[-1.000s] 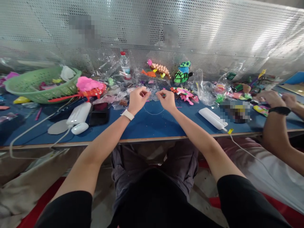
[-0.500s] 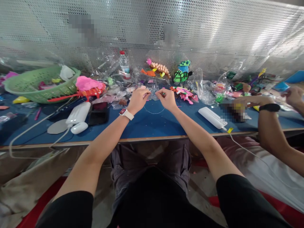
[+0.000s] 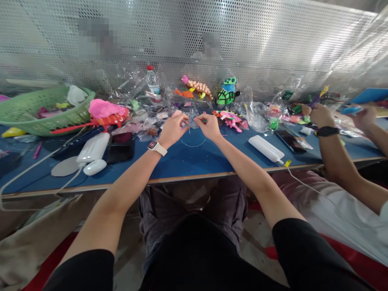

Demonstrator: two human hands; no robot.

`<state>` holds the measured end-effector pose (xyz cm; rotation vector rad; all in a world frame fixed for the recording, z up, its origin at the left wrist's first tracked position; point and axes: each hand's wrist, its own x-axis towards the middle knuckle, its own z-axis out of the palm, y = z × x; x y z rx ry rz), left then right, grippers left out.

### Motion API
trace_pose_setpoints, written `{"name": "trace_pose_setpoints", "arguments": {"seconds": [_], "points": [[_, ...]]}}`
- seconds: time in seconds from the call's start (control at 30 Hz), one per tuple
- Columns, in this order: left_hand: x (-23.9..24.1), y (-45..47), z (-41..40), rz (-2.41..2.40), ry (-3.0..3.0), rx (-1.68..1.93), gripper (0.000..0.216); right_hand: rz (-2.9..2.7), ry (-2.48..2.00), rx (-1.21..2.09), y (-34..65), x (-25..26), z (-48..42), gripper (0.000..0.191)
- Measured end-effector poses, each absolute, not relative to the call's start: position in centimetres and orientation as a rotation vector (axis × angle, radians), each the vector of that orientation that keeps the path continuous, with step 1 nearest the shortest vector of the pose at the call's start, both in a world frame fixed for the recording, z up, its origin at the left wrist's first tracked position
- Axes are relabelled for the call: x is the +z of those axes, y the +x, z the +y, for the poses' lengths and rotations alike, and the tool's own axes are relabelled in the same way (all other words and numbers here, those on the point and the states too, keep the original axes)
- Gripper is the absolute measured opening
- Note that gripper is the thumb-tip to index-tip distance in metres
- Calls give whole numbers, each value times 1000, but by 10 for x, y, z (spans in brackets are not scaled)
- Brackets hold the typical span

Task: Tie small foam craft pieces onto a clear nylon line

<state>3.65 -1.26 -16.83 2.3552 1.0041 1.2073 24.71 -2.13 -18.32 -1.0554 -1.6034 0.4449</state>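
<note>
My left hand (image 3: 173,128) is held low over the blue table, its thumb and fingers pinched. A thin pale strand seems to hang at its fingertips, but what it grips is too small to name. Facing it, my right hand (image 3: 209,125) is closed in a pinch as well, with a dark greenish bit showing between its fingers. A small gap separates the fingertips of the two hands. Below them a fine pale curved line (image 3: 193,146) shows against the table; I cannot tell whether it is a thread. Just right of my right hand lies a pink clay figure (image 3: 232,119).
Clear plastic bags, a water bottle (image 3: 153,83), a spiky clay figure (image 3: 198,87) and a green clay turtle (image 3: 227,96) stand behind. Left are a green basket (image 3: 51,121), a pink-red clay crab (image 3: 109,113) and a phone (image 3: 120,147). A white power bank (image 3: 266,148) and a co-worker's hands are right.
My left hand's fingers have shifted slightly, and a strand shows at their tips. The view has turned a little right. The co-worker's near hand has lifted off, uncovering a dark phone.
</note>
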Motion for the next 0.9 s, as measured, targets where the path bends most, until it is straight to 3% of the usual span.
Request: {"name": "trace_pose_setpoints", "arguments": {"seconds": [0.13,0.3,0.47,0.67,0.8,0.9], "points": [[-169,36,-14,1073,2433,1224,18,-1626,-1080,446,247,-183,-20,24],[-171,38,-5,950,2105,1237,44,-1675,-1074,429,245,-182,-24,23],[-177,38,4,955,1754,1095,45,-1674,-1054,423,241,-182,-27,24],[-173,37,-13,1190,2387,1540,31,-1597,-1100,424,241,-184,-24,24],[-167,37,-18,1225,2714,1390,11,-1581,-1086,452,241,-184,-23,26],[-166,36,-15,1240,2790,1297,19,-1590,-1092,474,241,-185,-22,27]]}}
